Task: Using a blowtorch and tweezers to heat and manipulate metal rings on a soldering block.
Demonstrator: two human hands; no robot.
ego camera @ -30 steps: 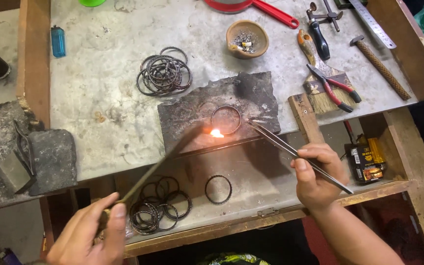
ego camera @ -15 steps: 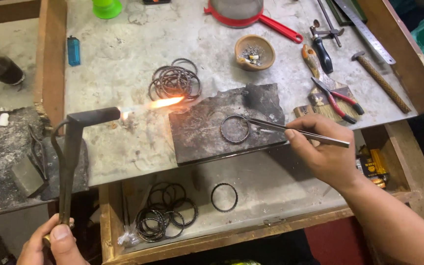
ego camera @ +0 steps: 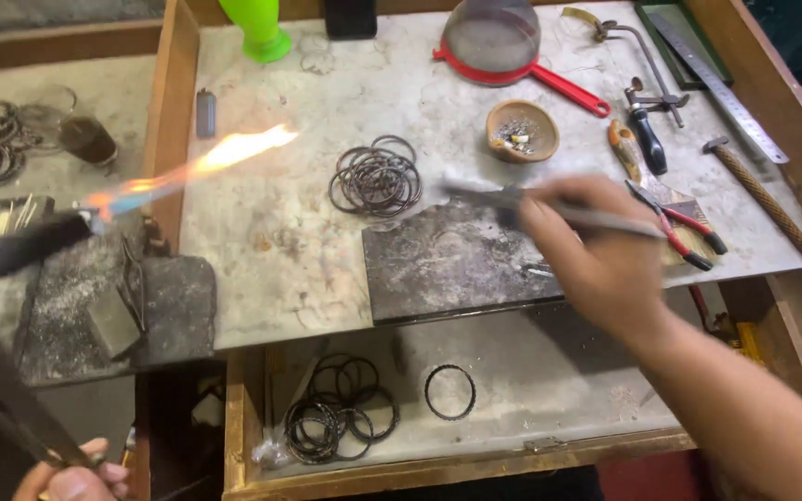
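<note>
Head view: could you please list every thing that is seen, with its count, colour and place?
torch: one, dark, lit with orange flame, far left
tweezers: one, grey, blurred, over the dark slab
dark slab: one, charcoal, bench centre
ring pile: one, dark wire, above the slab
drawer rings: one heap, black, open drawer
single ring: one, black, drawer, right of the heap
bowl: one, brown, upper centre
sieve: one, red handle, top
pliers: one, red grips, right
hammer: one, brown handle, far right
steel ruler: one, grey, top right
left hand: holds the torch handle, bottom left
right hand: holds the tweezers
</note>
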